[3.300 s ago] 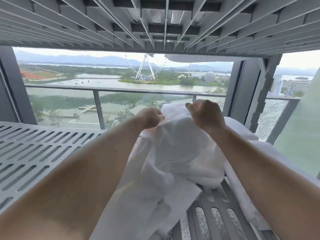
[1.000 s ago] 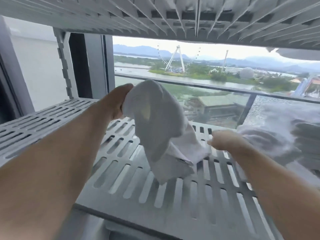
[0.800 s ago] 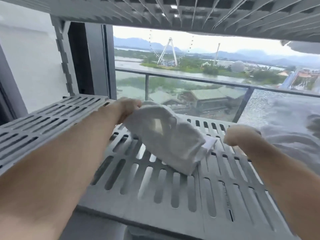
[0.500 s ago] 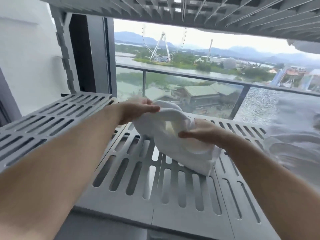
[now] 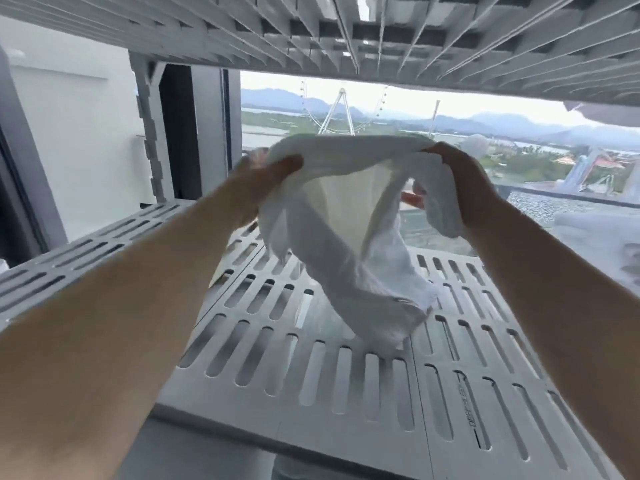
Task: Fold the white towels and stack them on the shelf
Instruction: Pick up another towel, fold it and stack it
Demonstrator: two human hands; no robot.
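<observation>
The towel [image 5: 346, 216] hangs in the middle of the frame, held up above the shelf [image 5: 311, 386] and stretched between both hands. The left hand [image 5: 266, 183] pinches its top edge, with the thumb laid over the front and the fingers hidden behind the cloth. The right hand [image 5: 460, 183] has its fingers curled round a bunched corner, and one fingertip shows below the fold. The cloth sags between the two grips and trails in a twisted tail toward the lower right. Whether its end touches the slats or hangs just above them cannot be told.

The shelf is grey with rows of long slots and fills the lower half of the frame. A second slotted panel [image 5: 62, 271] joins it at the left. The ribbed underside of an upper shelf [image 5: 346, 32] spans the top of the frame, close over the hands. A notched post [image 5: 152, 133] stands at upper left, beside a white wall [image 5: 76, 143].

More towels [image 5: 599, 244] lie blurred at the right edge, well apart from the held one. The two forearms cross the lower corners and cover much of the shelf front.

Behind the towel a window shows a Ferris wheel [image 5: 341, 109], partly blocked by the cloth's top edge, with water, hills and rooftops beyond.

A small raised marking [image 5: 470, 415] runs along one slat at lower right, too small to read.
</observation>
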